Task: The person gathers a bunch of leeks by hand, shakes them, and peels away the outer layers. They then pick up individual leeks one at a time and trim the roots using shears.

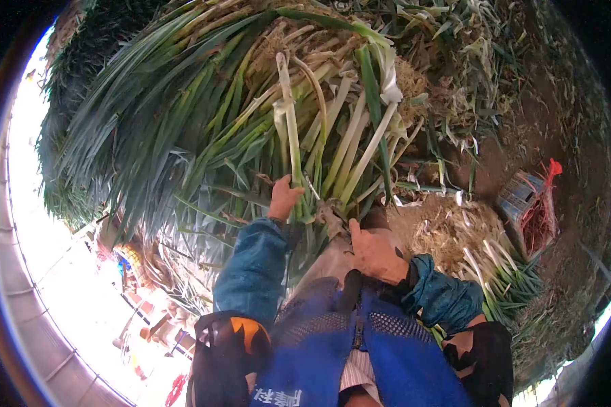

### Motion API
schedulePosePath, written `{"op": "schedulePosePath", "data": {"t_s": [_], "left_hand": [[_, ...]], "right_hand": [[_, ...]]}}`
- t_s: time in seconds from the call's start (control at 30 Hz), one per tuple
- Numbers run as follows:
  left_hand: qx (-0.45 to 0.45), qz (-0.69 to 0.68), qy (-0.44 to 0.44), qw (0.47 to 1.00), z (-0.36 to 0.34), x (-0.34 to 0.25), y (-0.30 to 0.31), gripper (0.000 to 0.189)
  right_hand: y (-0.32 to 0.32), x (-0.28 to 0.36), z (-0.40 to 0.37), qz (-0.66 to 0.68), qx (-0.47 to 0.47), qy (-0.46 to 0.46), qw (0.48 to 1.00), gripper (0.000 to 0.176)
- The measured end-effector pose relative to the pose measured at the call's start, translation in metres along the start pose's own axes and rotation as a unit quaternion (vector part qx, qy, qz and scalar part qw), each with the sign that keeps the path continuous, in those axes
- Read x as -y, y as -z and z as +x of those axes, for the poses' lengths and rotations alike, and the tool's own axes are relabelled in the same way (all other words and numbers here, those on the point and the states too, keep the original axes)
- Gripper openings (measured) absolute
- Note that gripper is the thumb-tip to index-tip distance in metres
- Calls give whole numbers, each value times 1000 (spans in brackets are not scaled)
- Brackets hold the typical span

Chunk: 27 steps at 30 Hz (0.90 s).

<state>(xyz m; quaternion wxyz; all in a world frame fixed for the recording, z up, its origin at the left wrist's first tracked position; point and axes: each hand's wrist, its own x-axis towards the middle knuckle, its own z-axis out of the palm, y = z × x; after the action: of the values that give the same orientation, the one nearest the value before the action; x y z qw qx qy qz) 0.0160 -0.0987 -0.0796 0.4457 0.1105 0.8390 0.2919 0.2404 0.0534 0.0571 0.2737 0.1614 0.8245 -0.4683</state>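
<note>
My left hand [285,198] is closed round the lower, green part of a long green onion [288,115], whose white end points away from me. My right hand [379,254] is at my lap with its fingers curled, its index finger reaching toward a soil-coloured lump [332,218]. What the right hand grips, I cannot tell. A thin shiny strip [312,188] sticks out beyond that lump, close to the left hand. Several more green onions [353,146] with pale stems lie just ahead of both hands.
A big heap of green onions [163,115] with long dark leaves spreads ahead and to the left. At right lie trimmed green onions [499,275], a pile of roots [448,230] and a box with red strings [526,203]. Peeled leaf scraps [455,74] cover the ground behind.
</note>
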Motion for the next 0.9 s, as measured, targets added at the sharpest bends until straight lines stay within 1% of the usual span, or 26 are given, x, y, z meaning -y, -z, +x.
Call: {"op": "schedulePosePath", "data": {"t_s": [0.07, 0.1, 0.13, 0.17, 0.23, 0.27, 0.37, 0.43, 0.47, 0.53, 0.57, 0.63, 0.67, 0.77, 0.8, 0.87, 0.9], "left_hand": [[-20, -56, -12, 998, -11, -3, -1, 45], [-39, -85, -28, 995, -14, -7, -2, 46], [-49, -90, -25, 994, -19, -20, 0, 52], [-67, -76, -28, 994, -17, -15, -2, 53], [-102, -47, -35, 993, -12, -3, -7, 55], [-114, -29, -17, 993, -10, 4, -8, 56], [-139, 9, 20, 990, -12, -7, -5, 60], [-145, 12, 33, 989, -17, -16, -2, 65], [-159, 37, 37, 986, -20, -21, -1, 65], [-183, 84, 45, 979, -29, -38, -2, 66], [-176, 65, 36, 982, -27, -32, -3, 70], [-166, 31, 19, 985, -24, -25, 0, 78], [-173, 44, 14, 984, -24, -22, -2, 75], [-177, 101, 1, 979, -22, -26, -2, 65], [-124, 91, 22, 988, -23, -30, 2, 51], [-105, 77, 16, 991, -31, -46, 6, 44], [-96, 71, 13, 993, -35, -51, 7, 41]], "right_hand": [[-4, 4, -7, 34, 2, 5, 999, 71], [-6, 5, -9, 28, -26, 25, 999, 65], [-8, 7, -12, 21, -54, 47, 997, 59], [-10, 9, -13, 15, -82, 68, 994, 53], [-17, 7, -10, 7, -91, 62, 994, 50], [-20, 6, -8, 2, -96, 59, 994, 48], [-17, 10, -6, 32, -162, 145, 976, 47], [-17, 20, -9, 14, -53, 57, 997, 62], [-16, 24, -9, 5, 1, 13, 1000, 69], [-13, 28, -10, -1, 9, -2, 1000, 68], [-10, 28, -7, -5, 11, -7, 1000, 68], [-10, 25, 10, -18, -19, -18, 999, 69], [-9, 24, 20, -24, -36, -25, 999, 69], [10, 30, 53, -12, -196, 21, 980, 41], [15, 26, 67, -19, -213, 25, 977, 42], [23, 18, 95, -33, -247, 31, 968, 43], [30, 19, 102, -41, -230, 22, 972, 53]]}}
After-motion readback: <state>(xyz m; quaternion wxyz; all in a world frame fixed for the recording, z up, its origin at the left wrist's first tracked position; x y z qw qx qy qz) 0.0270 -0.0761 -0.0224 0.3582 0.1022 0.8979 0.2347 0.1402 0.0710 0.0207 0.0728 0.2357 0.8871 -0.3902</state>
